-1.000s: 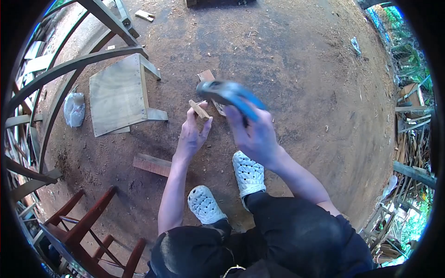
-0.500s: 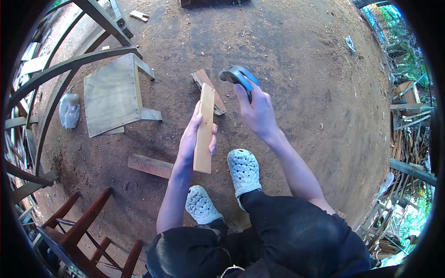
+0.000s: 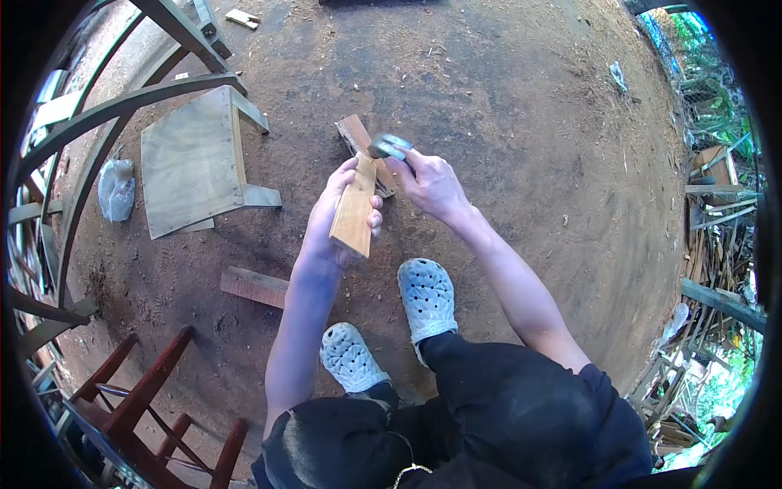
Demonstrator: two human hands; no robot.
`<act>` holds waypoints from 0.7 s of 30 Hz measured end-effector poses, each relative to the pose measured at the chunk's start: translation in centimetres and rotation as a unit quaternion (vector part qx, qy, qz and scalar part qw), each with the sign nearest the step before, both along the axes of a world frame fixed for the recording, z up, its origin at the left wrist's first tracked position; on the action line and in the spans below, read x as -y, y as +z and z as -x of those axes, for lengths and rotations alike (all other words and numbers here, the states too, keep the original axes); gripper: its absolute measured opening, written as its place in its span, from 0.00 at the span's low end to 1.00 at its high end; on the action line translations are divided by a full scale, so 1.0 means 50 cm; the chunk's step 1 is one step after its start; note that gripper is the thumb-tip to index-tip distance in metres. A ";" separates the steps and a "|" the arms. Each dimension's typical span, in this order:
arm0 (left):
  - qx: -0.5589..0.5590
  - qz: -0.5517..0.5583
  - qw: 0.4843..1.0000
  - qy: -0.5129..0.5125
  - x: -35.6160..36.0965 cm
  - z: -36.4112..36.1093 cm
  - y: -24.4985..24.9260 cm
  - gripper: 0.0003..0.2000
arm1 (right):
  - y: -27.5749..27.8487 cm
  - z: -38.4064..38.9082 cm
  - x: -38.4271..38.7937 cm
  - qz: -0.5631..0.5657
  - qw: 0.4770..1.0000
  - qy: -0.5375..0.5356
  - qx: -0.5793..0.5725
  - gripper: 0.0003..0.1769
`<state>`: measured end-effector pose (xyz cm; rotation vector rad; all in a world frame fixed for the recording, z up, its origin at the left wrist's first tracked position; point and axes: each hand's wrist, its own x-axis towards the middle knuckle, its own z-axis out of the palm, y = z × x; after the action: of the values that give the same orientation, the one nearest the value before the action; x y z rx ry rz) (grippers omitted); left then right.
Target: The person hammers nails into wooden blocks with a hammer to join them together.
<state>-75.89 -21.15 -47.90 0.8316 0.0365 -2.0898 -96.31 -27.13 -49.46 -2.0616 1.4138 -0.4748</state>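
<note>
My left hand [image 3: 330, 200] is wrapped round a short light-coloured wooden board [image 3: 355, 213], thumb along its left edge and fingertips at its right. In my right hand [image 3: 432, 189] is a claw hammer [image 3: 389, 147], its metal head smeared by motion and its handle mostly hidden by the hand. The hammer head overlaps the board's far end in this view. Beneath them on the dirt floor lies a rough reddish-brown piece of wood [image 3: 354, 130], partly covered by the board.
On the left stand a low wooden stool [image 3: 195, 167], a plastic bag [image 3: 116, 191] and curved timber frames [image 3: 122, 106]. A wood offcut [image 3: 254, 287] lies by my left forearm. Red-brown chair legs [image 3: 155, 379] rise lower left. Scrap wood [image 3: 717, 204] is piled along the right edge.
My right hand has brought the hammer left and slightly down to the board's far end. The board has tilted in my left hand, its near end shifting up and left.
</note>
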 end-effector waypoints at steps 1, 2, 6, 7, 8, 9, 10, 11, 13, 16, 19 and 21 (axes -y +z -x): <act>0.002 -0.006 1.000 0.008 0.003 0.003 0.002 0.24 | 0.005 -0.001 0.002 -0.021 1.000 -0.001 -0.020 0.17; 0.005 -0.013 1.000 0.015 0.005 0.004 0.002 0.22 | 0.011 -0.003 -0.001 -0.022 1.000 0.000 -0.021 0.17; 0.001 -0.015 1.000 0.008 0.007 0.003 -0.002 0.23 | 0.021 -0.007 -0.012 -0.002 1.000 -0.021 0.012 0.15; 0.003 -0.023 0.999 0.021 0.007 0.005 0.002 0.23 | 0.020 -0.005 -0.009 -0.021 0.999 -0.004 -0.025 0.15; 0.006 -0.030 0.999 0.035 0.010 0.007 0.006 0.24 | 0.018 -0.002 -0.004 -0.018 1.000 -0.006 -0.026 0.15; 0.005 -0.028 0.999 0.034 0.013 0.008 0.006 0.24 | 0.027 -0.005 0.000 -0.014 0.999 -0.008 -0.031 0.15; 0.021 -0.014 0.999 0.027 0.013 0.009 0.004 0.24 | 0.034 -0.009 0.002 -0.013 0.999 -0.008 -0.036 0.15; 0.038 -0.002 0.999 0.019 0.009 0.008 0.001 0.24 | 0.040 -0.012 -0.002 -0.023 0.999 -0.038 -0.007 0.16; 0.047 0.002 0.999 0.009 0.002 0.008 0.003 0.26 | 0.064 -0.027 -0.012 -0.022 0.997 -0.068 0.030 0.17; 0.110 0.031 0.993 -0.019 -0.018 0.029 0.033 0.31 | 0.039 -0.030 -0.016 -0.022 0.989 -0.113 0.089 0.19; 0.202 0.096 0.974 -0.046 -0.053 0.039 0.028 0.37 | 0.021 -0.021 -0.017 -0.030 0.978 -0.150 0.139 0.20; 0.207 0.117 0.969 -0.060 -0.064 0.029 0.012 0.37 | 0.032 -0.017 -0.023 -0.083 0.954 -0.209 0.201 0.21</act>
<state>-77.34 -17.96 -47.28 1.1266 -0.4872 -1.9415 -95.48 -25.98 -47.87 -1.4266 1.5676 -0.8613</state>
